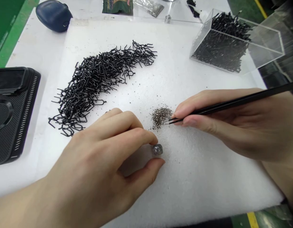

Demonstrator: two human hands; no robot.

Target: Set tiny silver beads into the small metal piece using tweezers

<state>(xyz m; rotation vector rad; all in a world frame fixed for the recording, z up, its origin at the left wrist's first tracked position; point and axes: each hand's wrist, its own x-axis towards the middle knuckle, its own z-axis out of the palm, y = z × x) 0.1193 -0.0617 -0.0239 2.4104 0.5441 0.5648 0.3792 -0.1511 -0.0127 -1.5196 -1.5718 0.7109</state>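
My left hand [105,158] is curled low over the white foam sheet [208,183], with thumb and index finger around a small shiny, greyish block [157,149]. The index fingertip touches the block's upper side, and the thumb lies close below it. In my right hand [232,123] is a pair of black tweezers [222,104], pinched between thumb and fingers. Their thin tips point left and reach the edge of a pile of tiny metallic pieces [162,116]. Whether the tips grip a piece is too small to see.
A long heap of black forked pieces [96,76] curves across the left of the sheet. A clear box [267,42] with more black pieces lies at the back right. A black device [15,117], a dark blue mouse-like object [53,15] and a green packet [117,6] are around the edges.
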